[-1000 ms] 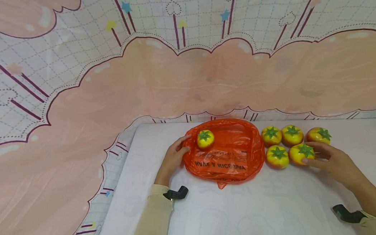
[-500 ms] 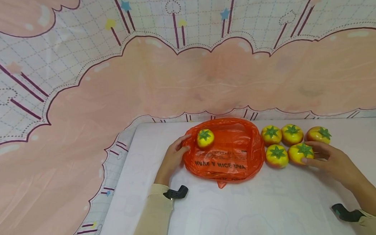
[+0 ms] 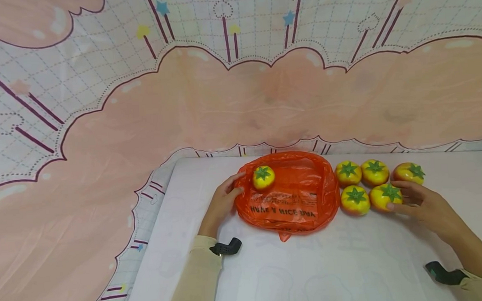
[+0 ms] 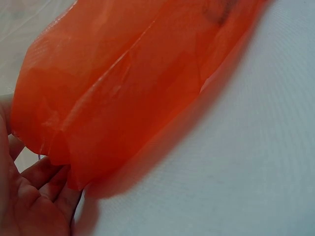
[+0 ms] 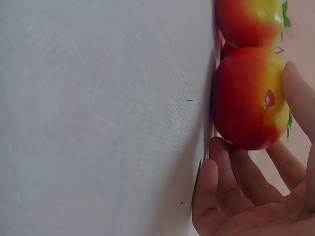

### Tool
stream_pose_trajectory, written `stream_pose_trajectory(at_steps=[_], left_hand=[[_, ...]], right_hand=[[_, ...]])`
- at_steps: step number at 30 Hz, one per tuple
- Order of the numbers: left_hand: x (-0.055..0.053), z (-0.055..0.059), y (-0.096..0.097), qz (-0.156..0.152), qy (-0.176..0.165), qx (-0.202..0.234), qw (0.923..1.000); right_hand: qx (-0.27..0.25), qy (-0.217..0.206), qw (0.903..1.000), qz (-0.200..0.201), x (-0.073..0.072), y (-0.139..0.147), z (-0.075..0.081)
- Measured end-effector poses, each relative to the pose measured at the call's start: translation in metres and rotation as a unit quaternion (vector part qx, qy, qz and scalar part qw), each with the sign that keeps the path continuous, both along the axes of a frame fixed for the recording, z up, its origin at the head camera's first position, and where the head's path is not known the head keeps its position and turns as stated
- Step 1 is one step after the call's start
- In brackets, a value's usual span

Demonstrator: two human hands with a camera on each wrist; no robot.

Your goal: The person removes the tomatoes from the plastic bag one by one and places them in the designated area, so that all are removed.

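Observation:
A red plastic bag (image 3: 286, 207), printed with black letters, lies spread with its rim raised on the white table. My left hand (image 3: 221, 200) holds its left edge; in the left wrist view the fingers (image 4: 42, 182) are partly hidden behind the film. One yellow-red artificial tomato (image 3: 263, 177) with a green star-shaped top sits at the bag's left part. At the right, my right hand (image 3: 428, 208) grips the near right tomato (image 3: 386, 198) of a group, thumb at its near side. In the right wrist view this tomato (image 5: 248, 98) is between thumb and fingers, close to the tabletop.
Several similar tomatoes stand right of the bag: two in the back row (image 3: 348, 173), one near the bag (image 3: 355, 200), and one tilted tomato (image 3: 409, 173) behind the right hand. A patterned cloth (image 3: 263, 103) hangs behind the white table (image 3: 306, 271).

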State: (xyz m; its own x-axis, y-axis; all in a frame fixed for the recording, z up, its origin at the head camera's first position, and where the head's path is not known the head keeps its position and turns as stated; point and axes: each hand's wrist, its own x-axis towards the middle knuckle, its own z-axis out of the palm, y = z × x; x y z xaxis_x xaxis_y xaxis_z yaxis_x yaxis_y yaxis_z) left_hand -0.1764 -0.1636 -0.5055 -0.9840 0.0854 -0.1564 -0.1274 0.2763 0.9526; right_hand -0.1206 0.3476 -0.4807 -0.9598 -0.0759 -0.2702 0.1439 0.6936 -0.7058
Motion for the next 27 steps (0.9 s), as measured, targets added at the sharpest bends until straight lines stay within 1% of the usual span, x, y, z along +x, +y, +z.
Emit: stream_pose_trajectory(at_steps=[4,11,15,18,27], left_hand=[[0.0000,-0.0008,0.0000,0.001,-0.001,0.000,1.0000],[-0.0009,-0.0027,-0.0008,-0.005,0.007,0.000,1.0000],[-0.0012,-0.0030,-0.0006,-0.002,0.004,-0.001,1.0000],[-0.0011,-0.0033,-0.0004,-0.001,0.001,-0.001,1.0000],[-0.0021,-0.0028,-0.0010,-0.001,0.001,-0.001,1.0000]], right_hand=[[0.001,-0.004,1.0000,0.001,0.0001,0.0012,-0.0008],[-0.003,-0.016,0.9999,-0.003,0.0000,0.0022,-0.0025],[-0.010,-0.015,0.9998,-0.004,0.0016,0.0018,-0.0015],[-0.010,-0.007,0.9999,-0.005,0.0026,0.0016,-0.0004],[-0.007,0.037,0.9992,-0.009,0.0042,0.0043,0.0054]])
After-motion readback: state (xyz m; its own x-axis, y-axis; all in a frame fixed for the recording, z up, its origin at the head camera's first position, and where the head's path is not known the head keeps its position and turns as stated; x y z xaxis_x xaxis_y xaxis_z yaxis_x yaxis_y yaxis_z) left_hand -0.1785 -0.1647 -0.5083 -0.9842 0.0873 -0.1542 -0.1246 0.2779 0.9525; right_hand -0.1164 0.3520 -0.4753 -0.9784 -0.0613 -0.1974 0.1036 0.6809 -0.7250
